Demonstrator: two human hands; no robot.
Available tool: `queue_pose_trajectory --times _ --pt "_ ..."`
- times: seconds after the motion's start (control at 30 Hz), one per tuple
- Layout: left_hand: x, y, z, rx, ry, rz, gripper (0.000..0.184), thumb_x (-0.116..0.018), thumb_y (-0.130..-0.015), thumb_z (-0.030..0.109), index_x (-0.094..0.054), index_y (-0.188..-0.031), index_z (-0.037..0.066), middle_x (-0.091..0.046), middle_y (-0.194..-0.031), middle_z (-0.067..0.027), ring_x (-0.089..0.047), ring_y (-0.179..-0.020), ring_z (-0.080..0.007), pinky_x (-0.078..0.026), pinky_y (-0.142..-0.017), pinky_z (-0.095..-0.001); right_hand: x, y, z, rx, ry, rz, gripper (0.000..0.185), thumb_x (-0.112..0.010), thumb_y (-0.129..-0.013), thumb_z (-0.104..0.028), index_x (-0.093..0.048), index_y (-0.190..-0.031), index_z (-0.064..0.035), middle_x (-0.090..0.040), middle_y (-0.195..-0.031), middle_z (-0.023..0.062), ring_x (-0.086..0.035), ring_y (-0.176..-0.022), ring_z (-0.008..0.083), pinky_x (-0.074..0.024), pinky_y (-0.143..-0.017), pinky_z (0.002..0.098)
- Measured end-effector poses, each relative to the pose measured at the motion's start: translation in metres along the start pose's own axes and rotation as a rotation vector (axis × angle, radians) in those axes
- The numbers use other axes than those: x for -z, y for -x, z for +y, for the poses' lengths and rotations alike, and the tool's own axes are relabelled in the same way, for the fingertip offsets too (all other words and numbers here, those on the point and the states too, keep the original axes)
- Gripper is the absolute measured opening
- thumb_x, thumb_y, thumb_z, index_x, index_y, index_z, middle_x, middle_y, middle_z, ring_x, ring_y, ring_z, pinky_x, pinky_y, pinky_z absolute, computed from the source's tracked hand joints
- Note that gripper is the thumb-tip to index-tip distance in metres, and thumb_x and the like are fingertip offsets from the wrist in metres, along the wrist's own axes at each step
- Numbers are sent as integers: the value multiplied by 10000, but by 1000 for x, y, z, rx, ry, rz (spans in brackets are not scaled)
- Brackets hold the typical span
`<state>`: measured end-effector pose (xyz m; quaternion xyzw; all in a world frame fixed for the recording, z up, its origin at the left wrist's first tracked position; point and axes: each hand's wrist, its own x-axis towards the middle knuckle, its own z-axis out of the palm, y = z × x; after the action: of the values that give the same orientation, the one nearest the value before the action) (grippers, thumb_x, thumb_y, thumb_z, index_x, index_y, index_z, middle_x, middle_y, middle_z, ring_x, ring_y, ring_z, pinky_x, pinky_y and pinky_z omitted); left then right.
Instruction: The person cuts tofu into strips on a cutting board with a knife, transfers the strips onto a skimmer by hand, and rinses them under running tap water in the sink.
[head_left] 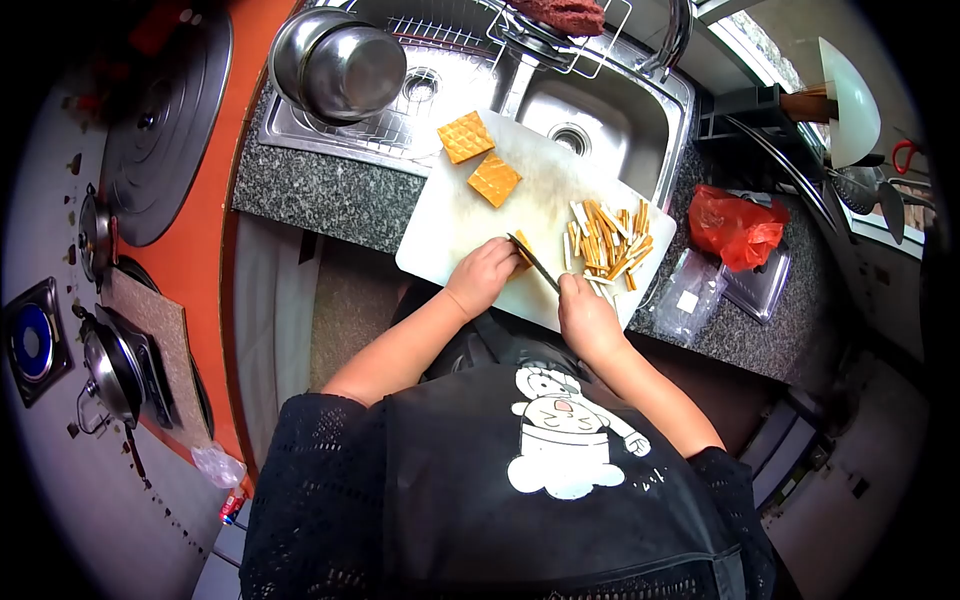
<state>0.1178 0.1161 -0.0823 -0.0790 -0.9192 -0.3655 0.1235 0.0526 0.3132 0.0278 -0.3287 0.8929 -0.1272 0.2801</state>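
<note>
From where I stand, taking twelve o'clock as straight away from the worker, the white cutting board lies aslant, its far edge over the near side of the steel sink, probably because the counter is too narrow for it. The piece being cut, golden outside, sits close to the board's middle, toward six o'clock, where both hands can reach it easily.

The left hand, at seven o'clock, has its fingers bent together over that piece, seemingly to steady it; whether the thumb pinches it from beneath or beside, I cannot tell. The right hand, at five o'clock, is closed firmly around the handle of a knife. The blade points toward eleven, just beside the left fingertips, which look tucked back to keep clear of the edge.

Two golden slabs, a farther one and a nearer one, wait uncut at eleven o'clock, apparently set there to leave the middle free. The pale-and-gold strips are heaped at four o'clock, on the knife's side, likely so they stay out of its way. Beyond them, off the board at three, rests a red bag.
</note>
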Motion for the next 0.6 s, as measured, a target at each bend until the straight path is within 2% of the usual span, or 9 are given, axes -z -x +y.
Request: queue_pose_trajectory --times 0.13,0.23,0.37,0.6 --pt "3 -2 -1 -11 16 10 258 -615 -773 72 -686 -1021 59 -644 -1069 -80 -615 -1038 -266 -535 -882 -350 -21 -16 1 -33 0 13 199 -509 -850 1 -431 -1033 7 -569 -966 256 -637 -725 448 -520 -614 527" --pt "4 -2 -1 1 24 -19 257 -620 -770 75 -686 -1018 59 -647 -1060 -77 -616 -1033 -261 -534 -876 -351 -40 -27 5 30 -48 118 187 -501 -860 0 -428 -1032 11 -568 -971 261 -633 -728 455 -515 -619 534" --pt "9 -5 -1 -44 11 34 258 -624 -767 76 -687 -1016 59 -653 -1060 -75 -619 -1025 -256 -538 -865 -349 -30 -21 5 42 -103 145 149 -492 -879 -7 -428 -1013 8 -574 -967 249 -624 -711 459 -512 -614 537" --pt "6 0 -5 -19 21 8 276 -622 -749 67 -688 -1017 57 -658 -1066 -76 -622 -1037 -258 -542 -870 -346 -9 -15 -14 -69 -10 -28 184 -503 -857 8 -437 -1029 9 -576 -972 254 -639 -714 441 -524 -607 524"
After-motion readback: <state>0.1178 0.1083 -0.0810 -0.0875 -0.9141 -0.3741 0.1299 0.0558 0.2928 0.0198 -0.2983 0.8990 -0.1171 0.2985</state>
